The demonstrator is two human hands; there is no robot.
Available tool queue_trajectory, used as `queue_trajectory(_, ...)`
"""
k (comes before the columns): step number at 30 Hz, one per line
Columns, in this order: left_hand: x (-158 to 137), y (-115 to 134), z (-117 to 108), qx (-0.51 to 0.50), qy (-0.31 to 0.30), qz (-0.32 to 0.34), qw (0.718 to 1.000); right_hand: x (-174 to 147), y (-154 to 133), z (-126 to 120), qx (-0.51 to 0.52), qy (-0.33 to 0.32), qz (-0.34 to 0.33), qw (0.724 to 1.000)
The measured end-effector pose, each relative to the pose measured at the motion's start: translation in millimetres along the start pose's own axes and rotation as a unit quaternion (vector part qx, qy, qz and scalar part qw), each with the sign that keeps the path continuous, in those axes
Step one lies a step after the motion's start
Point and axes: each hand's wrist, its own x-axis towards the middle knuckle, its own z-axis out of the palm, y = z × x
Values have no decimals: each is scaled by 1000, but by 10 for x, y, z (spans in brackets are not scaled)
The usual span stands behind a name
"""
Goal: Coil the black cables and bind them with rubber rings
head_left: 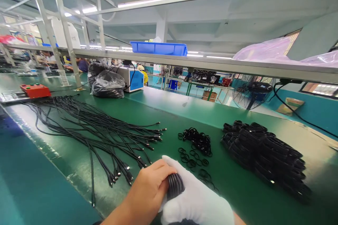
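A coiled black cable is squeezed between my two hands at the bottom middle, above the green bench. My bare left hand grips the coil from the left, its thumb over the top of the loops. Around the right side of the same coil is my right hand, in a white glove. Long loose black cables with metal plugs lie spread out to the left. Just beyond my hands sit small black rubber-band-like rings, some heaped, some scattered. Several coiled cables form a large pile on the right.
A red box with green buttons stands at the far left. Black plastic bags and a blue-and-white machine are at the back. Overhead, a shelf carries a blue tray. A fan stands behind the bench. People sit farther off.
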Motion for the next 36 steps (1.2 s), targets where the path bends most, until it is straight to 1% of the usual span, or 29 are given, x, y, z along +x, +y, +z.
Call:
queue_trajectory(1,6,1,6,6,10,-23,1000,-3,-26,18,-5,22,4,1000)
queue_trajectory(2,11,5,9,6,18,-48,999,-6,-50,29,-4,29,15,999)
queue_trajectory(5,25,23,7,-21,21,-109,994,-6,-76,22,-2,1,63,998)
queue_trajectory(6,31,26,6,-33,19,-123,992,-1,-66,10,3,-5,68,998)
queue_trajectory(8,47,22,13,-70,19,-153,986,14,-25,-15,29,-10,60,998)
queue_trajectory(10,68,4,34,-120,23,-192,974,29,22,-30,61,-13,46,997)
queue_trajectory(12,92,-25,73,-141,31,-211,967,38,60,-30,69,-12,43,997)
queue_trajectory(15,134,-73,139,-91,36,-211,972,42,91,-23,51,-7,66,996)
queue_trajectory(17,161,-87,165,-41,21,-219,975,43,103,-27,24,-3,80,996)
queue_trajectory(19,175,-76,161,28,6,-223,974,48,117,-42,9,-2,80,997)
queue_trajectory(21,165,-52,133,79,8,-195,978,58,139,-60,34,-14,76,996)
queue_trajectory(22,149,-41,116,84,12,-170,982,64,153,-68,54,-25,75,995)
queue_trajectory(24,102,-32,95,52,26,-117,991,78,185,-76,81,-44,81,992)
queue_trajectory(26,46,-47,101,16,46,-90,995,95,218,-71,84,-51,86,991)
queue_trajectory(30,-43,-110,173,35,92,-81,992,116,253,-41,79,-43,88,992)
queue_trajectory(32,-64,-135,207,41,98,-83,991,106,244,-31,66,-39,96,992)
queue_trajectory(36,-48,-143,252,15,92,-87,992,49,211,-19,34,-35,100,994)
